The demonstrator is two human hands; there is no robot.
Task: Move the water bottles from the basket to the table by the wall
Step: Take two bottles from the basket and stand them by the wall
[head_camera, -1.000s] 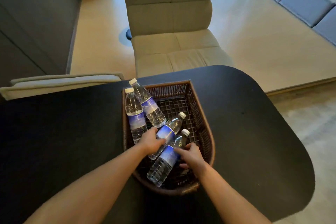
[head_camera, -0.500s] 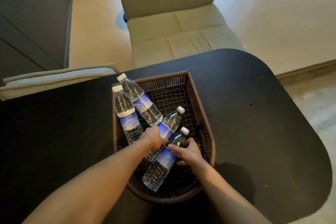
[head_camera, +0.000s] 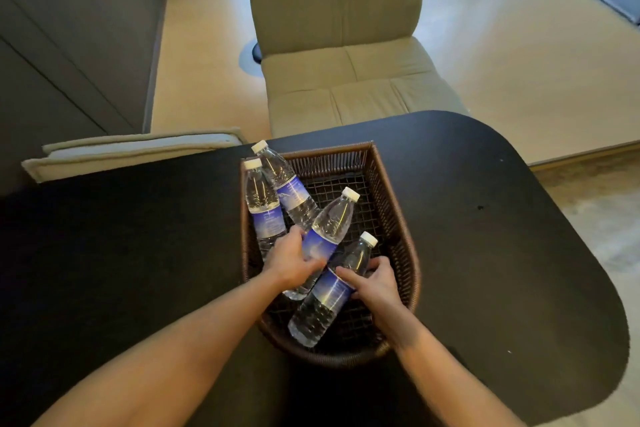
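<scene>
A brown wicker basket [head_camera: 398, 218] stands on a black table [head_camera: 502, 253]. Several clear water bottles with blue labels and white caps lie in it. Two lean against the basket's left wall: one [head_camera: 259, 198] at the rim, another [head_camera: 287, 184] beside it. My left hand [head_camera: 294, 262] is wrapped around a third bottle [head_camera: 334, 218], whose cap end tilts up. My right hand [head_camera: 374, 282] grips the nearest bottle [head_camera: 325, 302] at its label and neck; its base rests low in the basket.
A beige padded chair [head_camera: 339, 55] stands just beyond the table's far edge. A second beige chair back [head_camera: 131, 149] shows at the left edge. Dark cabinet wall [head_camera: 69, 45] on the left, pale floor [head_camera: 519, 62] to the right.
The bottle in my left hand has lifted, its cap end now higher in the basket. My right hand has closed more firmly on the nearest bottle. The camera has tilted up slightly.
</scene>
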